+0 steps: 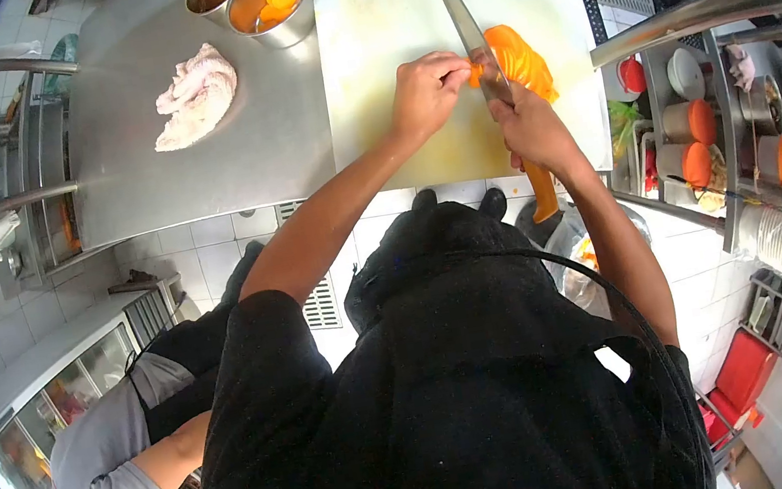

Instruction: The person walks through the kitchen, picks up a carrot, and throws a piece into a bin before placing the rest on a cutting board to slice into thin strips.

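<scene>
My right hand (535,127) is wrapped round a large knife (461,16) with an orange handle, its blade pointing away from me over the white cutting board (363,56). Just left of the blade, my left hand (434,91) pinches a small orange piece, its fingertips close to the steel. Sliced orange food (521,63) lies fanned out on the board to the right of the blade. The blade covers part of what lies between the piece and the slices.
Left of the board, a crumpled pale cloth (197,96) lies on the steel table (123,143). Metal containers, one with orange pieces (269,5), line the far edge. Another person (126,436) is at the lower left. A metal rail (701,16) is at the right.
</scene>
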Demonstrator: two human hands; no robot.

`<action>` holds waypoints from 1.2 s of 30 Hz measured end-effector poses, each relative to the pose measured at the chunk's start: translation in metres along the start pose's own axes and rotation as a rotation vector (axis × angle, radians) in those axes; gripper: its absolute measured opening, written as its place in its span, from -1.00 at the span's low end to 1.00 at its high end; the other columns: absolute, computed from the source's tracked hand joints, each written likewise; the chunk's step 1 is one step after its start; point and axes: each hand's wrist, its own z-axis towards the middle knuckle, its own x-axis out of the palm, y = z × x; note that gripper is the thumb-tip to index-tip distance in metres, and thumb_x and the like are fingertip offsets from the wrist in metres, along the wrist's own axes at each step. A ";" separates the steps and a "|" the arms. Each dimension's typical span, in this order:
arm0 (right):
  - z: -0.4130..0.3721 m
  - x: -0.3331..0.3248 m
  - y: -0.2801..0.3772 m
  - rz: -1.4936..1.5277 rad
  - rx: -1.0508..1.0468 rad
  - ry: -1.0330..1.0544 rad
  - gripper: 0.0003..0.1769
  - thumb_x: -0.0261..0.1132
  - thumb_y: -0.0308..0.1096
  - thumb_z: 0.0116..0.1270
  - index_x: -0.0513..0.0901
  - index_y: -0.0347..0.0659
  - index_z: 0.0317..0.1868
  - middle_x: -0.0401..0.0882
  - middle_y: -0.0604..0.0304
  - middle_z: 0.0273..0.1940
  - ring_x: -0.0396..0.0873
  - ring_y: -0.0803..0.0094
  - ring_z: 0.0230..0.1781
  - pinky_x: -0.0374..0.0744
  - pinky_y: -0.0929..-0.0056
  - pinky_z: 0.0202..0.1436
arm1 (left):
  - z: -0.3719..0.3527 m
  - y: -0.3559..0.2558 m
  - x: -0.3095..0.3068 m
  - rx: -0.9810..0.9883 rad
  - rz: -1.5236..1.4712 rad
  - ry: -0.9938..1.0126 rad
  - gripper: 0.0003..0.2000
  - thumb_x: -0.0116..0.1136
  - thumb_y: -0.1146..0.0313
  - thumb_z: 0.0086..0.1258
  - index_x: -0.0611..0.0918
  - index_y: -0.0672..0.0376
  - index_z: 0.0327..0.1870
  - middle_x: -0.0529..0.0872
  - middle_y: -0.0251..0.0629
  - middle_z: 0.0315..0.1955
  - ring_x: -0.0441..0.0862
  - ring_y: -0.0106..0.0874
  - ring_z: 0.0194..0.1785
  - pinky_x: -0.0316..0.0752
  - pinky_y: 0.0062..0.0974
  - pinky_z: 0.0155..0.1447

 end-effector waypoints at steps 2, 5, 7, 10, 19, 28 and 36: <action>0.004 0.002 0.000 -0.012 -0.009 0.002 -0.56 0.11 -0.29 0.55 0.43 -0.46 0.26 0.67 -0.17 -0.34 0.66 0.14 -0.64 0.65 0.18 -0.49 | 0.001 0.001 -0.001 0.013 0.006 -0.003 -0.89 0.32 0.53 0.26 0.79 0.32 -0.23 0.82 -0.05 -0.23 0.79 -0.20 -0.27 0.67 -0.36 -0.14; 0.005 0.003 0.000 -0.064 -0.057 -0.026 -0.61 0.08 -0.28 0.55 0.46 -0.46 0.16 0.69 -0.21 -0.33 0.68 0.09 -0.62 0.66 0.14 -0.46 | 0.000 0.000 0.000 0.049 0.017 -0.011 -0.89 0.32 0.53 0.26 0.79 0.32 -0.23 0.82 -0.06 -0.23 0.79 -0.19 -0.27 0.68 -0.36 -0.12; 0.002 0.007 0.010 -0.134 0.012 -0.041 -0.64 0.06 -0.28 0.55 0.46 -0.46 0.09 0.69 -0.23 -0.32 0.69 0.06 -0.61 0.66 0.12 -0.43 | 0.000 -0.003 -0.002 0.046 0.027 -0.007 -0.88 0.32 0.53 0.26 0.79 0.32 -0.23 0.82 -0.06 -0.23 0.79 -0.18 -0.26 0.68 -0.36 -0.11; 0.005 0.015 0.007 -0.162 0.047 -0.041 -0.65 0.04 -0.26 0.55 0.47 -0.45 0.04 0.70 -0.26 -0.32 0.70 0.02 -0.60 0.67 0.11 -0.42 | -0.001 -0.001 -0.001 0.076 0.046 -0.019 -0.89 0.33 0.53 0.26 0.79 0.32 -0.24 0.82 -0.06 -0.22 0.79 -0.17 -0.27 0.68 -0.36 -0.10; 0.010 0.017 0.009 -0.233 0.016 -0.097 -0.65 0.02 -0.26 0.52 0.49 -0.43 0.05 0.70 -0.35 -0.28 0.74 -0.09 -0.46 0.69 0.00 -0.23 | -0.003 -0.004 0.001 0.086 0.048 0.011 -0.86 0.40 0.48 0.29 0.78 0.32 -0.19 0.79 -0.13 -0.25 0.77 -0.33 -0.36 0.68 -0.43 -0.20; -0.004 0.002 0.017 -0.244 -0.080 -0.218 -0.65 0.06 -0.22 0.55 0.52 -0.38 0.06 0.72 -0.22 -0.34 0.73 -0.02 -0.51 0.69 0.07 -0.29 | -0.005 -0.007 0.002 0.146 0.132 0.021 -0.85 0.37 0.52 0.28 0.77 0.29 -0.15 0.74 -0.15 -0.29 0.73 -0.25 -0.37 0.67 -0.38 -0.18; -0.074 -0.050 0.011 0.016 0.043 -0.356 -0.71 0.09 -0.24 0.54 0.53 -0.35 -0.05 0.64 -0.05 -0.48 0.65 0.19 -0.66 0.59 0.20 -0.53 | 0.025 -0.022 0.013 0.395 0.287 0.161 -0.33 0.55 0.04 0.13 0.63 0.16 0.26 0.55 0.00 0.29 0.41 -0.03 0.41 0.36 -0.08 0.43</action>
